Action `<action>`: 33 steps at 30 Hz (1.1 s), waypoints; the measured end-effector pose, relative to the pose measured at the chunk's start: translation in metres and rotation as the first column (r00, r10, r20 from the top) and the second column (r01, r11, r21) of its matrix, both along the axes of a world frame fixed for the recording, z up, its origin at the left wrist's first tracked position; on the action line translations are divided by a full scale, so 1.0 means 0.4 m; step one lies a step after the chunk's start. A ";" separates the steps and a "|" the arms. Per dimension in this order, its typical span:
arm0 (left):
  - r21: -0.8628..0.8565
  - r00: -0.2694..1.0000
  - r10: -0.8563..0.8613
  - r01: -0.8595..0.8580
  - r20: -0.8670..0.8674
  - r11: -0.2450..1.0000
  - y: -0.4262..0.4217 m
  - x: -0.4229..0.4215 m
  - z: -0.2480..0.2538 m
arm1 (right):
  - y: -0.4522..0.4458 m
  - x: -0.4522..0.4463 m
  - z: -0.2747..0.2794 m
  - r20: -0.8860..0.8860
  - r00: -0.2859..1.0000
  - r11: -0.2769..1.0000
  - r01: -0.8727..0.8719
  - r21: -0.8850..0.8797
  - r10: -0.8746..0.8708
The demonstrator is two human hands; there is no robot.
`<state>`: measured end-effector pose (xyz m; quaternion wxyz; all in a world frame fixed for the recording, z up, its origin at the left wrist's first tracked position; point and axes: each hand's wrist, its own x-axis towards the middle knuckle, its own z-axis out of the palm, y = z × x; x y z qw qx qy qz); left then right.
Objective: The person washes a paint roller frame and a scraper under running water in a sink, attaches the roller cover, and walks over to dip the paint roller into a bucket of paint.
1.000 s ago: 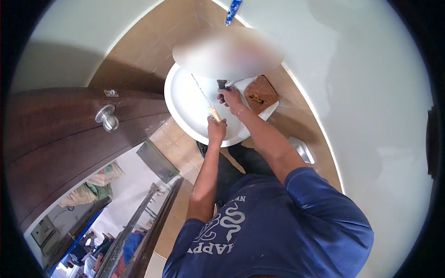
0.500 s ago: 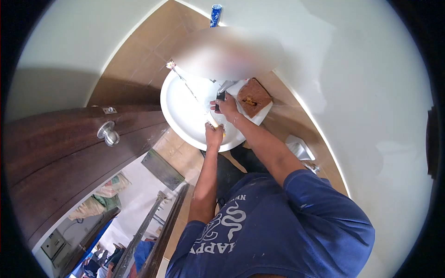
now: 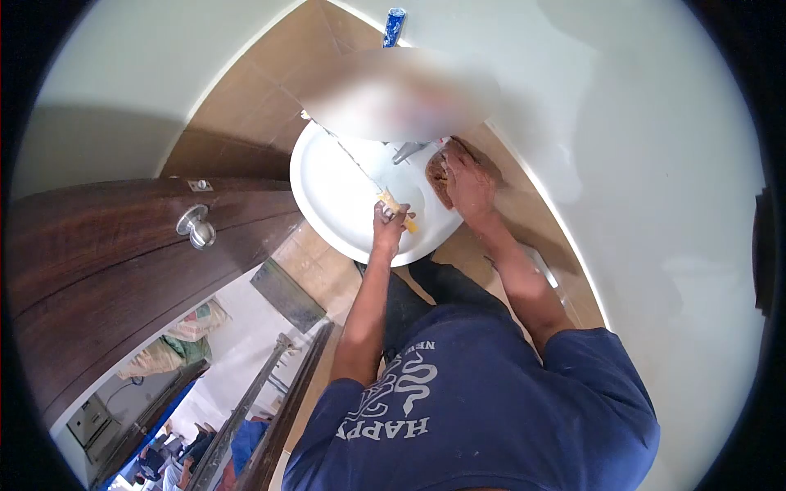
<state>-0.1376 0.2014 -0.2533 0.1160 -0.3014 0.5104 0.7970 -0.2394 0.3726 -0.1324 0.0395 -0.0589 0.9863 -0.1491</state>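
Observation:
My left hand (image 3: 391,226) is closed round the yellowish handle (image 3: 387,199) of a tool with a long thin rod. The rod (image 3: 350,158) slants across the white washbasin (image 3: 315,196) toward its far left rim. My right hand (image 3: 470,182) is at the basin's right side, its fingers curled over a reddish-brown, sponge-like block (image 3: 436,173). The hand hides much of the block, including any small thing on top. Between the hands and the far rim is the metal tap (image 3: 407,151).
A brown wooden door (image 3: 106,254) with a round knob (image 3: 196,227) stands at the left. Tiled wall (image 3: 246,98) backs the basin, and a blue-handled tool (image 3: 394,27) is above it. Through the doorway are sacks (image 3: 176,348) and people (image 3: 180,462).
My right hand has left the tap, where it held a dark object, and moved right onto the reddish-brown block. The dark object is out of sight. My left hand has shifted slightly right with the tool.

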 end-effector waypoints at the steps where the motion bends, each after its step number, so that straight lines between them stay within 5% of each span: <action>1: 0.046 1.000 0.021 -0.021 -0.005 0.999 0.007 -0.021 0.006 | 0.006 -0.012 0.001 -0.017 1.000 0.999 0.019 0.030 -0.019; 4: 0.173 0.995 0.101 -0.097 -0.012 0.980 0.038 -0.083 0.007 | 0.019 0.007 -0.025 -0.346 0.929 0.988 -0.092 0.124 0.129; 7: 0.324 0.944 0.324 -0.326 0.062 0.888 0.035 -0.143 -0.015 | 0.017 0.082 -0.016 -0.390 0.886 0.952 -0.298 -0.065 0.250; 13: 0.352 0.934 0.357 -0.333 -0.006 0.875 0.019 -0.217 -0.037 | -0.050 0.229 -0.053 0.016 0.957 0.933 -0.279 -0.227 0.290; 16: 0.354 0.918 0.396 -0.360 -0.032 0.863 0.018 -0.263 -0.034 | -0.082 0.194 -0.130 -0.193 0.925 0.927 -0.355 -0.121 0.329; 19: 0.330 0.909 0.411 -0.370 -0.063 0.869 -0.011 -0.293 -0.036 | -0.128 0.146 -0.165 -0.005 0.960 0.958 -0.281 -0.059 0.282; 22: 0.373 0.901 0.414 -0.344 -0.126 0.862 -0.044 -0.316 -0.022 | -0.154 0.124 -0.180 -0.121 0.955 0.960 -0.277 -0.025 0.272; 29: 0.135 0.959 0.233 -0.212 -0.163 0.968 0.007 -0.250 0.028 | -0.194 0.064 -0.168 0.058 0.993 0.967 -0.087 -0.238 0.103; 30: 0.433 0.917 0.366 -0.269 -0.157 0.860 0.012 -0.246 0.015 | -0.192 0.063 -0.177 0.021 0.992 0.967 -0.115 -0.227 0.123; 33: 0.404 0.946 0.265 -0.172 -0.186 0.899 -0.004 -0.236 -0.012 | -0.186 0.058 -0.201 0.015 0.993 0.958 -0.112 -0.263 0.120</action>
